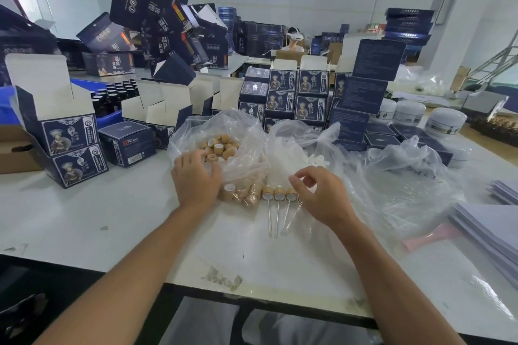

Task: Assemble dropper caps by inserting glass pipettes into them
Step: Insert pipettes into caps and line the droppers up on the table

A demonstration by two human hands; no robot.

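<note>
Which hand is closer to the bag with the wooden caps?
Left. The left hand rests on the bag of wooden caps; the right hand hovers off to its right, over the finished droppers.

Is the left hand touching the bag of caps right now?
Touching. The head view shows the left hand lying on the clear bag of bamboo caps, its fingers pressed against the plastic at the opening with no gap.

Bag of caps [221, 148] lies on the table [84, 218], left of the second bag [302, 148]. Assembled droppers [279, 204] lie before both. Stacked boxes [297, 92] stand behind.
</note>
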